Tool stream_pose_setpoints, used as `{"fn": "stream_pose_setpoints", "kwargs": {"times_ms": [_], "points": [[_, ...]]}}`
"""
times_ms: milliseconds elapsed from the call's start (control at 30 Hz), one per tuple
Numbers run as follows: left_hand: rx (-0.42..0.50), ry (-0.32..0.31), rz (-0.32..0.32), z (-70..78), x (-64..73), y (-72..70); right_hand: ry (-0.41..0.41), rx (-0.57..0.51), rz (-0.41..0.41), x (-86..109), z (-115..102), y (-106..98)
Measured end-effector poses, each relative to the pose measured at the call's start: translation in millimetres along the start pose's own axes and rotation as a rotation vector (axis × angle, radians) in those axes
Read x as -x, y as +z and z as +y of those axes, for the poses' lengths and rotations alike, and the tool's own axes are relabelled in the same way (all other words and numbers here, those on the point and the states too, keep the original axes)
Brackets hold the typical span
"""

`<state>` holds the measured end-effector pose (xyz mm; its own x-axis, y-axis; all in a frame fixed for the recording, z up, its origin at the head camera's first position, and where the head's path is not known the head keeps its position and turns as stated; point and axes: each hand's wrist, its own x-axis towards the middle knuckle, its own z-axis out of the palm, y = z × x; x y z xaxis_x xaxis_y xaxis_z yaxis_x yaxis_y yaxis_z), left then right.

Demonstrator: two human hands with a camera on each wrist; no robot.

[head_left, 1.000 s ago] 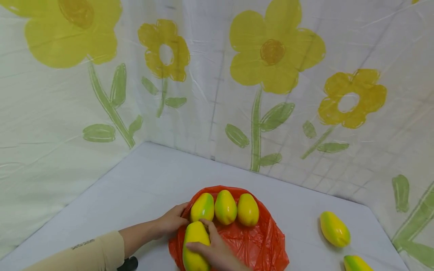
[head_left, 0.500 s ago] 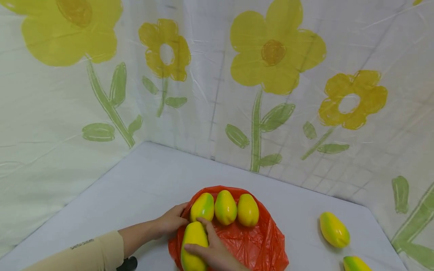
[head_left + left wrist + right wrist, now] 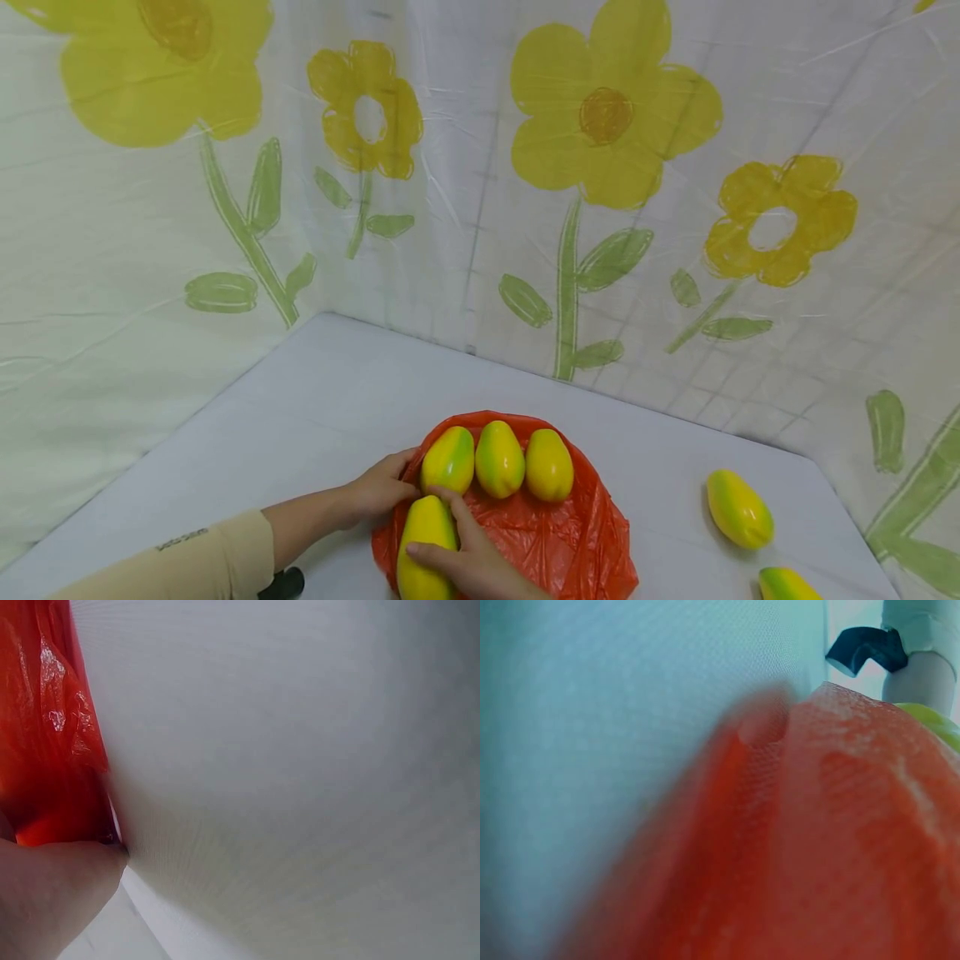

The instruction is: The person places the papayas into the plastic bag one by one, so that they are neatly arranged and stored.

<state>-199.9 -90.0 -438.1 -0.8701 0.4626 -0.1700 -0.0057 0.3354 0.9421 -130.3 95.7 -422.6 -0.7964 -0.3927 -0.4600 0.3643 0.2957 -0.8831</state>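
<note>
In the head view my right hand [image 3: 480, 554] grips a yellow papaya [image 3: 429, 546], thumb across its top and fingers along its far end. This papaya lies over the near left part of a round, shallow holder covered in a red plastic bag [image 3: 525, 533]. My left hand [image 3: 381, 487] holds the bag-covered rim at the left, its fingertips partly hidden by the edge. Three yellow-green papayas [image 3: 499, 460] sit in a row along the far side of the bag. The left wrist view shows part of my left hand [image 3: 56, 889] against the red plastic.
A loose papaya [image 3: 739, 508] lies on the white table [image 3: 360, 375] to the right, with another papaya [image 3: 789, 585] nearer, cut off by the frame. A flower-printed curtain [image 3: 465, 233] stands behind the table. A black band [image 3: 866, 649] shows in the right wrist view.
My right hand and the gripped papaya have shifted slightly left over the bag. The left hand and the other papayas have stayed in place.
</note>
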Motion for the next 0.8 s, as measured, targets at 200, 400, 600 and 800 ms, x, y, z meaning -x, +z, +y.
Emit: {"fn": "stream_pose_setpoints", "kwargs": {"times_ms": [200, 400, 600, 800], "points": [[0.008, 0.004, -0.016, -0.6, -0.6, -1.0, 0.031, -0.027, 0.0, 1.0, -0.5, 0.0], [0.018, 0.008, -0.023, -0.3, -0.9, -1.4, 0.004, -0.042, -0.026, 0.2, -0.9, 0.2], [0.004, 0.005, -0.015, -1.4, -2.2, -0.9, 0.003, -0.05, -0.036, 0.0, -0.7, 1.6], [0.001, -0.01, -0.006, -1.0, -1.2, -0.2, 0.019, -0.054, -0.025, -0.9, 0.4, 3.4]]}}
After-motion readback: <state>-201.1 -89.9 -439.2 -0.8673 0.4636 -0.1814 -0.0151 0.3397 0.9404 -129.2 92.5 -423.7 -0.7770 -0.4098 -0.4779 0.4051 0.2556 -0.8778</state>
